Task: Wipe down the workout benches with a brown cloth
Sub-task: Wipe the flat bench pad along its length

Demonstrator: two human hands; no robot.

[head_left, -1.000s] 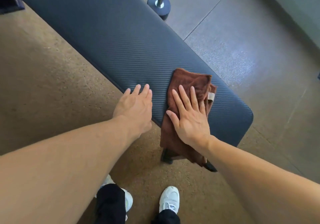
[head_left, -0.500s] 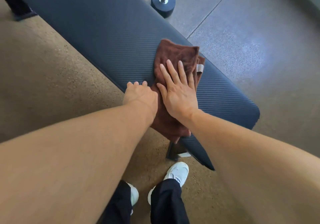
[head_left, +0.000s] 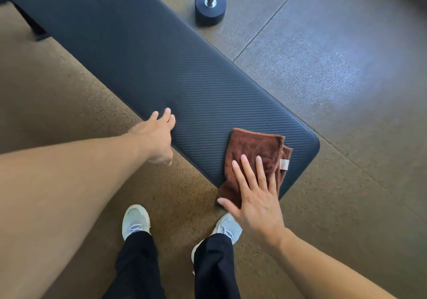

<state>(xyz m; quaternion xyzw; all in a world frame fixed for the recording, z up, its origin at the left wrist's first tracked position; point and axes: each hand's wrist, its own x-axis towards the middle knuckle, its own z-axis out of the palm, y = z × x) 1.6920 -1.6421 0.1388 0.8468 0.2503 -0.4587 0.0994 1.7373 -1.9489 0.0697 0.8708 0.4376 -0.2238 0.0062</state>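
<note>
1. Fingers (head_left: 250, 171) of our right hand (head_left: 256, 204) lay straight and spread wide, pressing flat on the brown cloth (head_left: 256, 150).
2. Under those fingers, the folded cloth sat at the near end of the black workout bench (head_left: 161, 72), its lower corner drooping off the pad's edge below our thumb.
3. Half a second earlier the cloth was farther up the pad, close beside our other hand; we had since drawn it back toward the bench's end, so the two hands were now well apart.
4. Our left hand (head_left: 159, 137), off to the left of the wiping fingers, rested on the bench's near edge with fingers relaxed and extended, holding nothing.
5. Beyond the fingers, past the far side of the bench, a dumbbell (head_left: 209, 9) stood on the floor (head_left: 346, 90).
6. We judged this a stroke reaching the pad's end, with the long stretch farther up probably still to wipe.
</note>
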